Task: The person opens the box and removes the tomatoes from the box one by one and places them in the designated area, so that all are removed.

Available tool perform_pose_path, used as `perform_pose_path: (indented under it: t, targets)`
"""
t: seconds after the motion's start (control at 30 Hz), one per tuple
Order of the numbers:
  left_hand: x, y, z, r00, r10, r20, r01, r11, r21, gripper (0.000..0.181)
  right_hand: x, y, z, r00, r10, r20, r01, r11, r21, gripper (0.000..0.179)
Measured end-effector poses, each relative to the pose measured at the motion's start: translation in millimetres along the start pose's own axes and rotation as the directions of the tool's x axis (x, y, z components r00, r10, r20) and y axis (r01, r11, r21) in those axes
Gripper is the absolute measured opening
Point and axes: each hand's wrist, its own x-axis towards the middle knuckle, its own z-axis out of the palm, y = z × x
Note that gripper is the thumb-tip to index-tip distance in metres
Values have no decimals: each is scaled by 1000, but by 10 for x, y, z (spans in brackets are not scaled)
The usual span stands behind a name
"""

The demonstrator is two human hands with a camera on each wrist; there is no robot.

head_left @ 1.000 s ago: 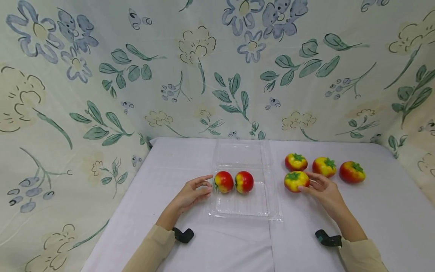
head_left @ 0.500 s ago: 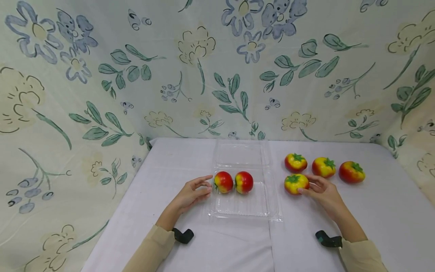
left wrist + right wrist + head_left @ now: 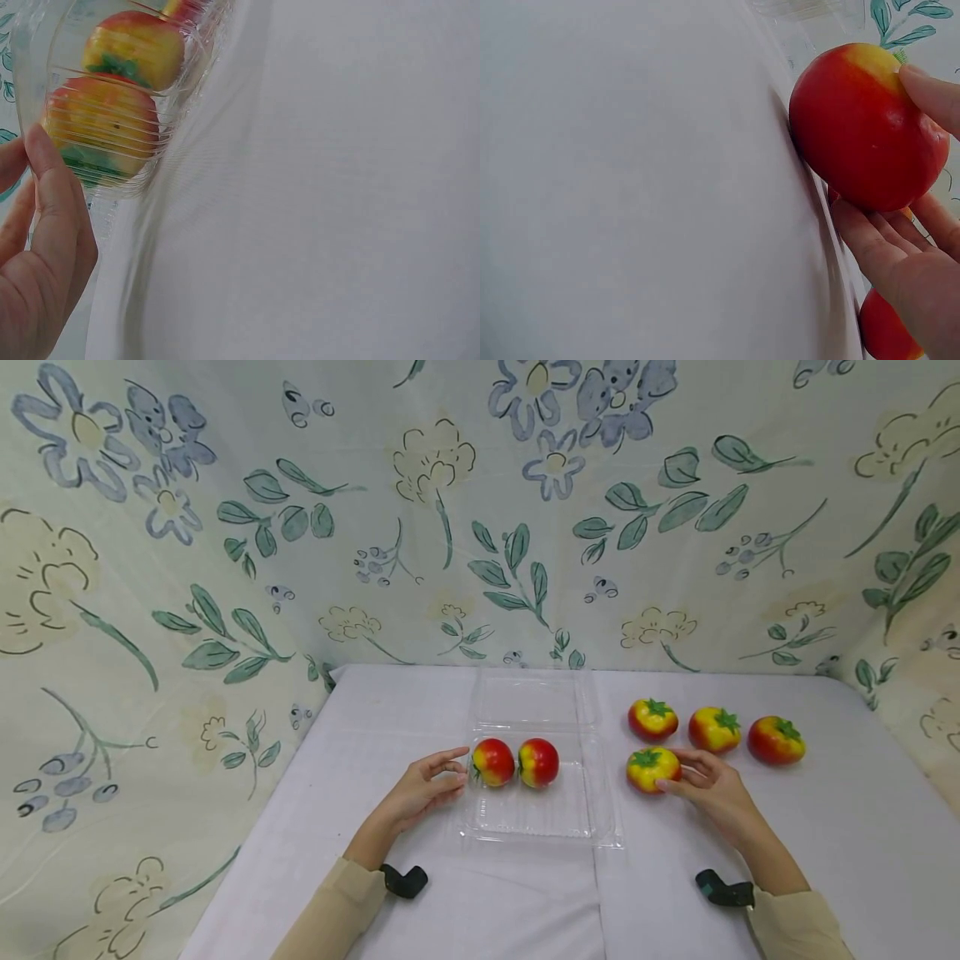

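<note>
In the head view, a clear plastic clamshell container lies opened on the table, two red-and-yellow tomatoes side by side in its near half. My left hand is at the container's left edge; in the left wrist view its fingertips pinch the rim beside the left tomato. To the right of the container, my right hand grips another tomato, green leafy top upward. The right wrist view shows this tomato between thumb and fingers, its red side toward the camera.
Three more tomatoes stand in a row behind the right hand: a left one, a middle one and a right one. The container's lid half lies toward the back. A flowered cloth hangs behind the white-covered table.
The tomato in my right hand has shifted slightly toward me, away from the back row. My left hand and the container have stayed in place.
</note>
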Motion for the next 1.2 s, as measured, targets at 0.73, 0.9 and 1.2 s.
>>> perform_pose_path:
  t: [0.73,0.9,1.2]
  targets:
    - [-10,-9,3,1000,-2,-3,2,1000,-12,55,-32,70,-136,998,31,49,-31,1000,1,78]
    - [-13,8,10,1000,0,-2,0,1000,-10,55,-37,87,-164,998,31,48,-32,999,19,77]
    - [-4,3,11,1000,-7,-9,7,1000,-16,55,-31,104,-192,998,19,55,-21,999,47,76]
